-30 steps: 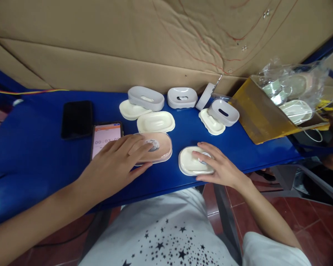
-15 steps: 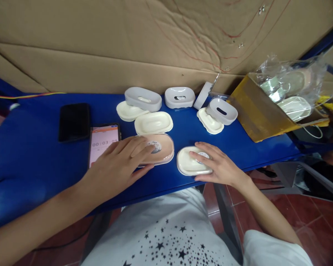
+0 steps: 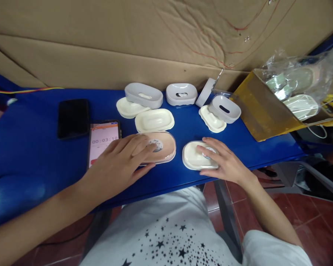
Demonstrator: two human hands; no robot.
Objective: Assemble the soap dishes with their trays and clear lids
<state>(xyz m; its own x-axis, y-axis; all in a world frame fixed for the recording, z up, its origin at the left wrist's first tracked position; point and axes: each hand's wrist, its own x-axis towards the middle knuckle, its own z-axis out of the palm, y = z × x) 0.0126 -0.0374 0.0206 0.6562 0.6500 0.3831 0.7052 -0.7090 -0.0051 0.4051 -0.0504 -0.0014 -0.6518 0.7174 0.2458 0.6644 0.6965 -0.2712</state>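
My left hand lies flat with fingers spread on a pink oval soap-dish tray, its fingertips pressing a round sticker inside the tray. My right hand rests with fingers stretched over a cream oval tray, touching a round sticker on it. Both trays sit near the front edge of the blue table.
Behind lie more cream trays and grey soap-dish bases. A phone showing a timer and a dark phone lie at left. An open box with bagged dishes stands at right. Cardboard lines the back.
Both hands stay on their trays; only the view has shifted slightly, and the phone's timer has advanced.
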